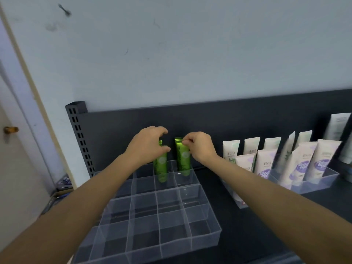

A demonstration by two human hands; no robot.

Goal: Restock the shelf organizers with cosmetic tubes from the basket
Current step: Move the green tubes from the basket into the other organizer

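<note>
While both arms reach to the far row of the clear organizer (152, 221), each hand is on the top of a green tube standing there. The left hand (147, 144) curls its fingers and thumb over the top of the left tube (161, 167), hiding that tube's upper end; it seems to hold it, though the contact itself is covered. The right hand (198, 147) pinches the upper right corner of the right tube (183, 159) between thumb and forefinger, with the other fingers curled in. Both tubes stand upright, side by side and a little apart. The right tube is in the rightmost far compartment and the left tube in the one just left of it, their lower ends seen through the clear walls. The organizer is stepped, its rows rising toward the far side, and it sits on a dark shelf (240, 229) against a dark back panel (247, 119).

To the right, well apart from the green tubes, a right organizer (322, 179) holds white tubes (266, 162) in rows, some with purple marks, mostly upright and a few tilted. More pale tubes stand at the far right edge, blurred. A slotted post (79, 134) rises at the left end of the back panel. Behind is a pale blue wall (190, 54), and at the far left a door (15, 178) with a knob (11, 129).
</note>
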